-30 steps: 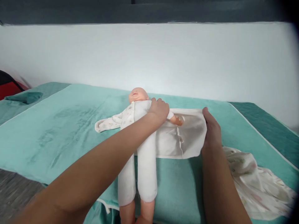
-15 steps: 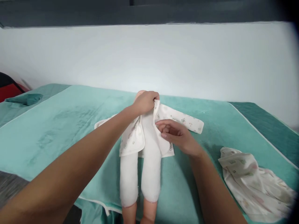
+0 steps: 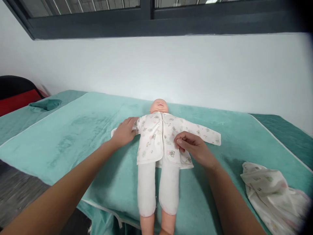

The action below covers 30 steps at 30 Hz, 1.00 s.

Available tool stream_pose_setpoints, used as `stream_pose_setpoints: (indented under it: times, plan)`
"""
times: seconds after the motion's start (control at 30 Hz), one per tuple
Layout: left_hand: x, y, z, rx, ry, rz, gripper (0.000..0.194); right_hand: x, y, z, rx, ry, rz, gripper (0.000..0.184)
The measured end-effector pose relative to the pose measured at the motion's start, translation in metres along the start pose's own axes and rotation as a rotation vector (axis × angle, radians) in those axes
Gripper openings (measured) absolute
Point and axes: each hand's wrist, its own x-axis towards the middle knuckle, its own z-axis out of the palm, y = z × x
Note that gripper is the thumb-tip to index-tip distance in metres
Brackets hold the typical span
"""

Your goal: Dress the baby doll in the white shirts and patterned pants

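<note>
A baby doll (image 3: 159, 106) lies on its back, its white padded legs (image 3: 169, 187) toward me. It wears a white printed baby jacket (image 3: 151, 140), whose two front panels meet along the middle of the chest. My left hand (image 3: 124, 132) is closed around the sleeve on the left side, covering most of it. My right hand (image 3: 190, 145) is closed in a pinch over the lower side of the right panel; whether cloth is caught between its fingertips is hidden. The other sleeve (image 3: 207, 133) stretches out flat to the right.
Teal padded covers (image 3: 73, 130) spread over the table beneath the doll. A crumpled printed cloth (image 3: 271, 192) lies at the lower right. A white wall (image 3: 171, 68) with a dark window frame (image 3: 97, 27) rises behind. A red and black chair (image 3: 19, 94) stands at the far left.
My left hand has gone from the jacket's neck edge down to the left sleeve, uncovering the doll's head. The right front panel now lies over the chest. The view has tilted up.
</note>
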Motion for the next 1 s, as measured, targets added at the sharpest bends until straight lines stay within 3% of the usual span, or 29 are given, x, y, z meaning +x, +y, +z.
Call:
stream_pose_setpoints:
  times: [0.13, 0.3, 0.4, 0.53, 0.7, 0.8, 0.9, 1.0]
  plan:
    - [-0.027, -0.038, 0.004, 0.284, -0.089, -0.030, 0.060, 0.004, 0.005, 0.000, 0.014, 0.172, -0.047, 0.025]
    - [-0.019, -0.065, -0.003, 0.478, -0.075, -0.073, 0.056, 0.011, 0.016, -0.013, 0.030, 0.575, -0.030, 0.017]
    - [-0.016, -0.073, 0.000, 0.464, -0.015, -0.176, 0.050, 0.014, 0.025, -0.021, -0.001, 0.724, -0.026, 0.016]
    - [-0.025, -0.076, 0.008, 0.395, 0.125, -0.332, 0.046, 0.010, 0.039, -0.021, -0.112, 0.771, 0.038, 0.022]
    - [-0.041, -0.074, 0.014, 0.170, 0.329, -0.554, 0.055, -0.009, 0.051, -0.015, -0.522, 0.911, 0.209, 0.025]
    - [-0.053, -0.057, 0.020, 0.065, 0.497, -0.500, 0.057, -0.021, 0.052, -0.005, -0.738, 0.863, 0.291, 0.025]
    - [-0.065, -0.032, 0.030, -0.096, 0.666, -0.359, 0.049, -0.033, 0.049, 0.013, -0.804, 0.675, 0.271, 0.021]
    - [-0.072, -0.009, 0.040, -0.243, 0.650, -0.312, 0.041, -0.047, 0.048, 0.032, -0.810, 0.506, 0.167, 0.017]
